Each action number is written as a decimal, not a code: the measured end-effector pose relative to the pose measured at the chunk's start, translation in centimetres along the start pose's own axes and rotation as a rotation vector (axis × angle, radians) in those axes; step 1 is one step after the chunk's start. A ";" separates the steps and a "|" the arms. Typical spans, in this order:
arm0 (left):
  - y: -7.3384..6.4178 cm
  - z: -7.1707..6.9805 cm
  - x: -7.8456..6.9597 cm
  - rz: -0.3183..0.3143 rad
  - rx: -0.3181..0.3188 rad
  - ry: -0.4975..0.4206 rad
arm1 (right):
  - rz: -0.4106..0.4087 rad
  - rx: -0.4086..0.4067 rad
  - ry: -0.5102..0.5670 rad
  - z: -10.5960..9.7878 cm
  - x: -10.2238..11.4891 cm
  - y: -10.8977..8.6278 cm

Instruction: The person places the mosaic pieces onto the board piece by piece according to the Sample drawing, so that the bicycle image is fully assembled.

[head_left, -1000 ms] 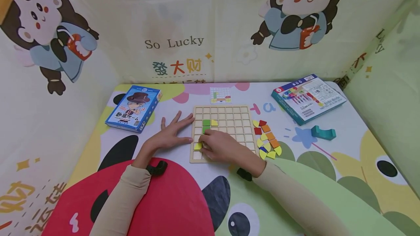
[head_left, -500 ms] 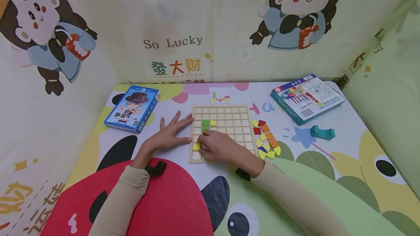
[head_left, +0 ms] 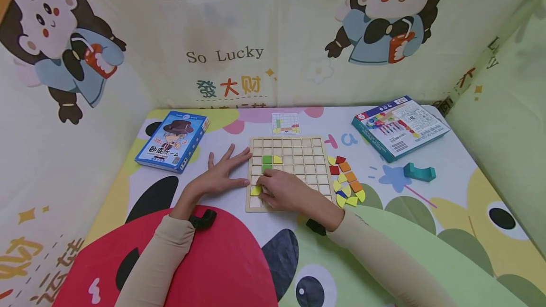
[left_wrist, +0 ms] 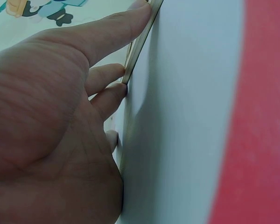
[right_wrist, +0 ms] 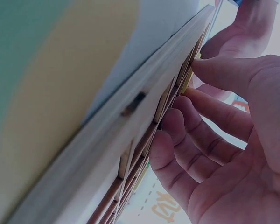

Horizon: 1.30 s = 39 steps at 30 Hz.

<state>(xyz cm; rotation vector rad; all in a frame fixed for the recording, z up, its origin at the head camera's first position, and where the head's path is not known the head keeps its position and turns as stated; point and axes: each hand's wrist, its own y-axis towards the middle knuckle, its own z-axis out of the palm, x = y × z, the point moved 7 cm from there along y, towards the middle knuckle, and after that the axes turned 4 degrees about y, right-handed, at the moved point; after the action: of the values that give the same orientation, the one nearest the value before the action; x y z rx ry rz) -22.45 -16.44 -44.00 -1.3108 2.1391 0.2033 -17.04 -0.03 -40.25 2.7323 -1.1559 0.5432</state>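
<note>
A wooden grid board (head_left: 291, 139) lies mid-table, with green tiles (head_left: 267, 159) and a yellow tile (head_left: 277, 159) set in its cells. My left hand (head_left: 219, 174) is spread flat at its left side, thumb and fingertips against the frame, as the left wrist view also shows. Over the lower left cells, my right hand (head_left: 283, 189) has its fingers curled down. In the right wrist view its thumb and index finger pinch a yellow tile (right_wrist: 187, 80) at the grid. Just left of those fingers a yellow tile (head_left: 255, 190) shows; the right hand hides the cells beneath it.
Right of the board lie loose yellow, red, blue and orange tiles (head_left: 350, 177). A pattern card (head_left: 286, 123) sits behind it. A blue box (head_left: 172, 141) stands left, a teal-edged box (head_left: 401, 128) right, near a teal curved block (head_left: 419, 172).
The view has shifted very slightly. Both hands and the tiles stay in place on the board.
</note>
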 end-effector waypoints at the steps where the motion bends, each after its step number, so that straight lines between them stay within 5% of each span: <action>1: 0.0 0.0 0.0 0.001 0.000 -0.001 | 0.000 0.001 -0.002 0.0 0.0 0.0; 22: 0.1 0.1 0.2 -0.003 -0.010 0.004 | -0.091 -0.050 0.011 -1.7 0.2 -2.5; 39: 0.2 0.1 0.1 0.006 -0.014 -0.017 | 0.052 -0.117 0.083 -4.1 -4.0 -6.4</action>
<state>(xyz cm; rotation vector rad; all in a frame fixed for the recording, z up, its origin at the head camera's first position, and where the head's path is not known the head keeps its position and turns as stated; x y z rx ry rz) -22.58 -16.41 -44.14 -1.3062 2.1311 0.2319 -16.21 8.16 -37.75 2.5627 -1.2016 0.5710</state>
